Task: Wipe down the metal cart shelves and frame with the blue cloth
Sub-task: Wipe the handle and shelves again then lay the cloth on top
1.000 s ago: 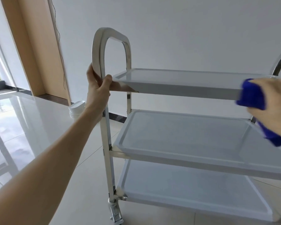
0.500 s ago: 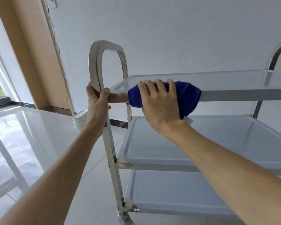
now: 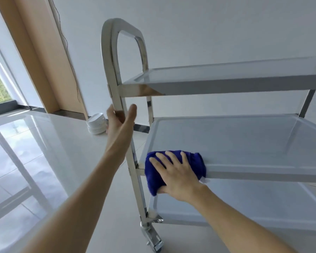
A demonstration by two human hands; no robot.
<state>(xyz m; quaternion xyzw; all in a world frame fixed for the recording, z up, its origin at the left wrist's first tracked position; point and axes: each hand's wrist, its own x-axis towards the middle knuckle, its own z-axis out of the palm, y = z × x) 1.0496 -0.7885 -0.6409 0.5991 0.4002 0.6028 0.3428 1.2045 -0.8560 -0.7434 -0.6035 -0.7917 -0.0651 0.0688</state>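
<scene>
A three-shelf metal cart point(image 3: 115, 73) stands in front of me, with a looped handle frame on its left end. My left hand point(image 3: 119, 123) wraps loosely around the near upright of that frame, just below the top shelf point(image 3: 226, 77). My right hand point(image 3: 177, 177) presses the folded blue cloth point(image 3: 153, 178) flat over the front left corner rim of the middle shelf point(image 3: 245, 139). The cloth drapes over the shelf's front edge. The bottom shelf point(image 3: 263, 210) shows below, partly hidden by my right forearm.
A stack of white bowls point(image 3: 97, 125) sits on the glossy tiled floor by the wall, left of the cart. A locked caster wheel point(image 3: 153, 238) carries the cart's near left leg. A wooden panel and a window lie at the far left; a white wall stands behind.
My right hand has carried the cloth from the top shelf's front edge down to the middle shelf's front left corner. My left hand has slid lower on the upright and loosened.
</scene>
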